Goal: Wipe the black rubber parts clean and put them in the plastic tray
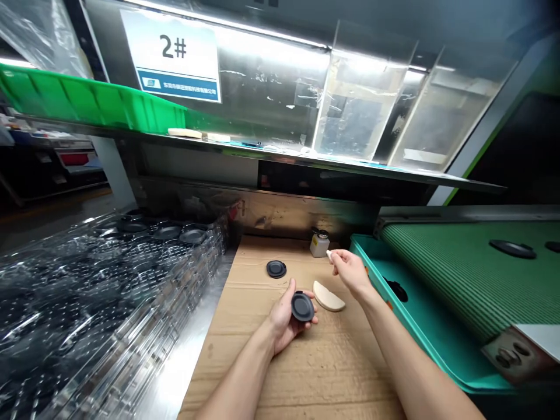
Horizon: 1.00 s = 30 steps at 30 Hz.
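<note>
My left hand is closed round a small round black lid, its face turned up toward me. Between the fingertips of my right hand is a small white piece, too small to name for sure. That hand is just right of a small white bottle with a dark top. A cream half-round pad lies on the cardboard between my hands. Farther back on the cardboard rests another black lid.
At left stand stacked clear plastic trays with black parts. A teal bin is on the right, beside a green conveyor belt carrying a black part. A metal shelf with a green bin overhangs the back.
</note>
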Each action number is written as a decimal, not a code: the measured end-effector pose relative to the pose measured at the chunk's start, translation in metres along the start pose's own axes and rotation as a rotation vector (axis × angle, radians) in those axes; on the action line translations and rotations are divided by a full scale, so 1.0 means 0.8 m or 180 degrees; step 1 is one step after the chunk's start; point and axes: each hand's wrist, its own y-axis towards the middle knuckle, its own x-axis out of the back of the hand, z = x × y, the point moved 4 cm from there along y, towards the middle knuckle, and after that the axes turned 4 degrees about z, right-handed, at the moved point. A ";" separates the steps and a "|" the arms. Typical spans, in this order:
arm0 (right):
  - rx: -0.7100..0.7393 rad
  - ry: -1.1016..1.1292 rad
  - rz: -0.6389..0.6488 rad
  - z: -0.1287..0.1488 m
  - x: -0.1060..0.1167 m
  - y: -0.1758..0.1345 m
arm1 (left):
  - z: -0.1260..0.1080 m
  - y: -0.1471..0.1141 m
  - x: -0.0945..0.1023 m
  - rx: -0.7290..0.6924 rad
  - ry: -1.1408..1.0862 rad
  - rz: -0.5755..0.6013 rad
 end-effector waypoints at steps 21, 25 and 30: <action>0.0078 -0.1965 0.0307 -0.011 -0.006 0.149 | 0.008 0.008 0.008 -0.0119 0.0107 -0.0006; 0.0122 -0.2002 0.0520 -0.002 -0.006 0.156 | 0.009 0.008 0.009 -0.0128 0.0141 -0.0009; 0.0170 -0.2011 0.0641 0.014 -0.001 0.158 | 0.010 0.007 0.010 -0.0142 0.0216 0.0015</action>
